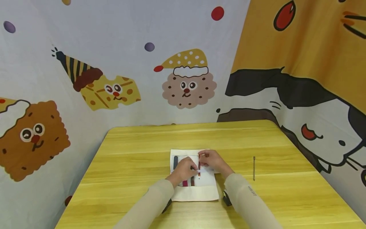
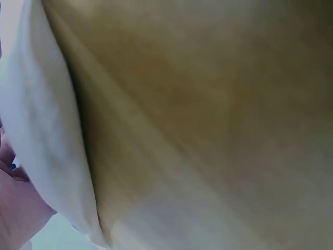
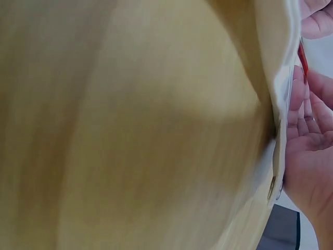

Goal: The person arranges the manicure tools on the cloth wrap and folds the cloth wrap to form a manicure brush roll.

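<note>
A cream fabric case (image 1: 197, 193) lies unfolded on the table, with slim tools on its white inside. My right hand (image 1: 212, 160) pinches the upper end of a slim red pen-like stick (image 1: 199, 174) with a pale tip, which points toward me. In the right wrist view, part of the red stick (image 3: 303, 58) shows at the fingertips of the right hand (image 3: 312, 156). My left hand (image 1: 183, 171) is beside the stick's lower half, its fingertips pinching a narrow white strip (image 1: 197, 170) that crosses the stick. In the left wrist view, the sleeve hides most of the left hand (image 2: 18, 208).
Left of the stick, the case holds a dark grey piece (image 1: 175, 161), a magenta piece (image 1: 185, 183) and a dark red stick (image 1: 193, 181). A thin grey metal rod (image 1: 254, 168) lies apart on the yellow wooden table (image 1: 137, 152). A printed curtain (image 1: 120, 57) stands behind.
</note>
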{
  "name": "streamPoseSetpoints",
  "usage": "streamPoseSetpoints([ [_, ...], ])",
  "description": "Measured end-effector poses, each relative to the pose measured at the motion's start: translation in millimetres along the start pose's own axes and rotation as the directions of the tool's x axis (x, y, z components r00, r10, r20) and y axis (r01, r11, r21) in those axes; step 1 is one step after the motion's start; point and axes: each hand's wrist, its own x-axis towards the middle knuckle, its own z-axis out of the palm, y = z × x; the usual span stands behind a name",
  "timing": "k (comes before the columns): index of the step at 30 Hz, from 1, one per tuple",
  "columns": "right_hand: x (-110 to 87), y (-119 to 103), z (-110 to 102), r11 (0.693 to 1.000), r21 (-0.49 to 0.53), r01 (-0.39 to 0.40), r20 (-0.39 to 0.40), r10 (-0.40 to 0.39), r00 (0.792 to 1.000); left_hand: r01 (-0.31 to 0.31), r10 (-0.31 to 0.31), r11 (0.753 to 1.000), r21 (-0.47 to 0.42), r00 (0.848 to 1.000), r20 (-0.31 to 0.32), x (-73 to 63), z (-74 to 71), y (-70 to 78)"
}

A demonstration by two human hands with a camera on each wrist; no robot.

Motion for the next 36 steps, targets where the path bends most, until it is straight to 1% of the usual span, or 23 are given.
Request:
streamPoseSetpoints([
  [6, -2.9, -1.5, -1.5, 0.999, -0.045, -0.001, 0.039, 0.003, 0.999, 0.009, -0.008, 1.000, -0.016, 1.000, 0.015, -0.6, -0.7, -0.3],
  [10, -4.4, -0.9, -4.1, 0.994, -0.110, 0.023, 0.059, -0.017, 0.998, -0.015, 0.015, 1.000, -0.009, 1.000, 0.008, -1.4, -1.6, 0.8],
  [13, -4.0, 0.3, -6.0, 0.988, -0.149, 0.045, 0.074, -0.034, 0.997, -0.014, 0.014, 1.000, 0.000, 1.000, 0.005, -2.2, -1.7, 1.8],
  [17, -4.5, 1.6, -8.1, 0.985, -0.164, 0.057, 0.086, -0.043, 0.995, 0.000, 0.000, 1.000, -0.004, 1.000, 0.008, -3.3, -1.6, 2.6],
  [20, -6.3, 2.9, -9.3, 0.981, -0.170, 0.089, 0.102, -0.073, 0.992, -0.008, 0.008, 1.000, -0.009, 1.000, 0.008, -4.0, -2.1, 2.8],
  [23, -8.3, 4.1, -10.1, 0.975, -0.184, 0.128, 0.136, -0.103, 0.985, -0.019, 0.019, 1.000, -0.013, 1.000, 0.004, -4.1, -1.9, 2.0],
  [28, -13.2, 2.5, -10.3, 0.952, -0.241, 0.186, 0.187, -0.143, 0.972, -0.027, 0.026, 1.000, -0.012, 1.000, -0.004, -3.9, -1.0, 1.0],
  [32, -14.8, 2.5, -10.5, 0.909, -0.322, 0.263, 0.208, -0.202, 0.957, -0.019, 0.019, 1.000, -0.010, 1.000, -0.007, -4.0, -0.3, 1.2],
  [34, -14.8, 2.9, -10.5, 0.891, -0.347, 0.292, 0.218, -0.226, 0.949, -0.017, 0.017, 1.000, -0.010, 1.000, -0.007, -4.1, -0.1, 1.4],
  [35, -14.2, 3.3, -10.4, 0.889, -0.353, 0.292, 0.217, -0.226, 0.950, -0.013, 0.013, 1.000, -0.009, 1.000, -0.007, -4.3, -0.3, 1.8],
  [36, -14.4, 2.8, -10.2, 0.894, -0.349, 0.282, 0.211, -0.218, 0.953, -0.016, 0.016, 1.000, -0.009, 1.000, -0.008, -4.5, -0.5, 1.7],
])
